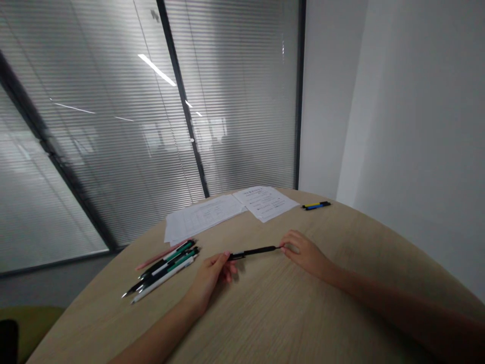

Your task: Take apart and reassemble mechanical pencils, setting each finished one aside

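A black pen (254,252) is held level just above the round wooden table (288,308), one end in each of my hands. My left hand (212,273) pinches its left end with closed fingers. My right hand (305,251) grips the right end, fingers curled around the tip. To the left of my left hand lies a bunch of several pens (166,268), green, black and white, with a pink one beside them.
Printed paper sheets (227,208) lie at the table's far edge. Two pens, one yellow and one blue (316,205), rest at the far right. Glass walls with blinds stand behind the table, and a white wall rises on the right.
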Demonstrator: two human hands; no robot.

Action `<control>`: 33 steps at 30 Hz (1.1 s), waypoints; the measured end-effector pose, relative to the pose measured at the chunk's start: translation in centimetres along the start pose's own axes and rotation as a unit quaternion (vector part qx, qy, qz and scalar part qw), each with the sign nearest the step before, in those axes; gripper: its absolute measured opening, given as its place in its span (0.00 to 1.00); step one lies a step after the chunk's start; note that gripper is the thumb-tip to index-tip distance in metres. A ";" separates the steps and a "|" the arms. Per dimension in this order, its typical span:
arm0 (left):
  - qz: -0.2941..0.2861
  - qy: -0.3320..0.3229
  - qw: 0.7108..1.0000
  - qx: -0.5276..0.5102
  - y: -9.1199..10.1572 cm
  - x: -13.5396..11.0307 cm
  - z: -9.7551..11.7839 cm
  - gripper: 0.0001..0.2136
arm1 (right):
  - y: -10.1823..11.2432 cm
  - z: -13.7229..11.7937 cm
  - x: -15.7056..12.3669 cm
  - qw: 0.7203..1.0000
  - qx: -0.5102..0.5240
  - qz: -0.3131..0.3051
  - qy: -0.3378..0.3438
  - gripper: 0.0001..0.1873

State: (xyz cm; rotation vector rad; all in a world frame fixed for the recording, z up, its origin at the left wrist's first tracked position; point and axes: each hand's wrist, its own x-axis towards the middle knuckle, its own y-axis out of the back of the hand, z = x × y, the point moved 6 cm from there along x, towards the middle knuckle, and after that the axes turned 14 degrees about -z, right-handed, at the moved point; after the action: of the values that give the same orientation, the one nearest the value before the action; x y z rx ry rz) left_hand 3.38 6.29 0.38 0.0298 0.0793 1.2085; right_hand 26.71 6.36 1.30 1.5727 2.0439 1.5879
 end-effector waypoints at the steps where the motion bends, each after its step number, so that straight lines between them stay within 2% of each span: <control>1: 0.005 -0.002 1.000 -0.004 0.1 0.0 0.0 0.18 | 0.1 0.1 0.0 1.000 0.003 0.007 -0.007 0.04; 6: 0.020 -0.019 0.999 -0.029 0.5 -0.1 0.3 0.17 | 0.6 0.6 0.1 0.998 0.026 0.040 -0.039 0.04; 16: 0.046 -0.027 0.997 -0.064 0.6 -0.4 0.8 0.15 | 0.8 1.7 0.1 0.993 0.054 0.058 -0.086 0.04; 20: 0.060 -0.037 0.994 -0.089 1.1 -0.2 0.6 0.16 | 0.8 3.1 -0.2 0.985 0.066 0.084 -0.137 0.04; 29: 0.153 -0.083 0.980 -0.092 3.2 -0.3 0.6 0.15 | 0.7 5.8 -0.6 0.957 0.156 0.121 -0.215 0.07; 31: 0.146 -0.083 0.983 -0.075 3.1 -0.3 0.6 0.16 | 0.7 6.1 -0.8 0.948 0.174 0.132 -0.231 0.08; 33: 0.113 -0.073 0.991 -0.020 2.3 -0.3 0.8 0.17 | 0.9 6.4 -1.0 0.939 0.183 0.147 -0.250 0.09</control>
State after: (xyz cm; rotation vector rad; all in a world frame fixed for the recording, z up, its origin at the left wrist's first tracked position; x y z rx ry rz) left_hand 1.16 6.90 1.35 0.0945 -0.0782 1.4304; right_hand 31.66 9.68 -1.36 2.2149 1.9451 0.7532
